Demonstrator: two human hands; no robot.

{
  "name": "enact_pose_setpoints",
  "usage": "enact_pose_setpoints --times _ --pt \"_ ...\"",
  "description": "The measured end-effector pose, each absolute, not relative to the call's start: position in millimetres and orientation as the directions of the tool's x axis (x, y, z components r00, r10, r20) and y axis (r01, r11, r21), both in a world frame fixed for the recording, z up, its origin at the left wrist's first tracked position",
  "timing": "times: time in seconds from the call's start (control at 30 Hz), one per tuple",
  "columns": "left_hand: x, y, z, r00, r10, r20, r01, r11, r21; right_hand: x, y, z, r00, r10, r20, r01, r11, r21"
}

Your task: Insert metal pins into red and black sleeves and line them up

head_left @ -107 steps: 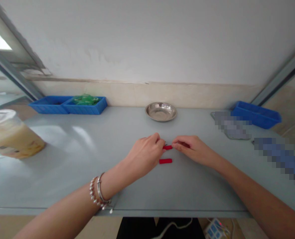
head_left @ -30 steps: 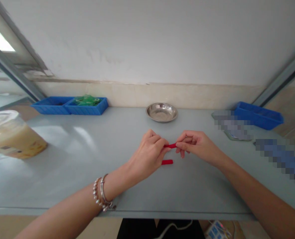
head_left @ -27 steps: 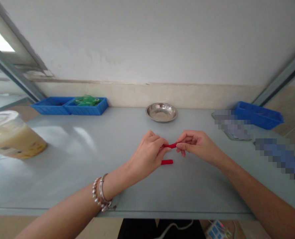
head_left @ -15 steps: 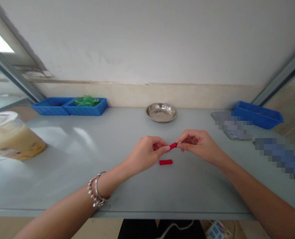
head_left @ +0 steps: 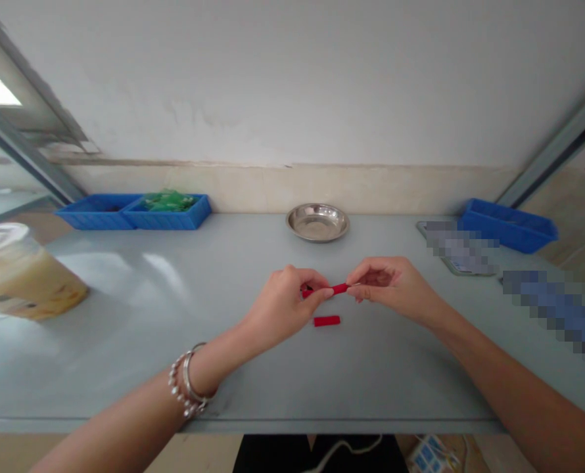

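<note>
Both hands meet just above the grey table [head_left: 125, 315]. My left hand [head_left: 285, 305], with bracelets on its wrist, pinches one end of a short red tube [head_left: 339, 288] between thumb and forefinger. My right hand [head_left: 388, 286] is closed in a pinch at the tube's other end, where a thin metal tip seems to show; what it grips is too small to name. A second red tube [head_left: 327, 320] lies flat on the table just below the hands, touched by neither.
A steel dish [head_left: 317, 221] sits at the back centre. Two blue trays [head_left: 132, 211] stand back left, one with green pieces, and another blue tray [head_left: 507, 225] back right. A lidded plastic cup of drink [head_left: 19, 272] is at the far left.
The held red tube was lifted off the table and my left hand's grip shifted along it. The second tube on the table stayed put.
</note>
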State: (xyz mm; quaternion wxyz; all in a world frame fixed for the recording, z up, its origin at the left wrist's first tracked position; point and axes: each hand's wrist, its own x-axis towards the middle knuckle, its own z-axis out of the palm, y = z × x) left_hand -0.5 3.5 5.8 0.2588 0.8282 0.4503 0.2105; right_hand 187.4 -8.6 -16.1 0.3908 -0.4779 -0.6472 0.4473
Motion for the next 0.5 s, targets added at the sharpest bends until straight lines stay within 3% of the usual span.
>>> enact_pose_setpoints --times 0.2,0.5 --pt "1.8 0.4 4.2 0.527 0.823 0.210 0.680 -0.557 0.477 186.0 -7.2 -17.4 -0.234 0.971 0.058 0.296 0.128 -0.947" --pt "-0.4 2.7 4.8 0.519 0.854 0.045 0.672 -0.439 0.596 183.9 -11.1 -18.1 -0.220 0.966 0.135 0.384 0.213 -0.899"
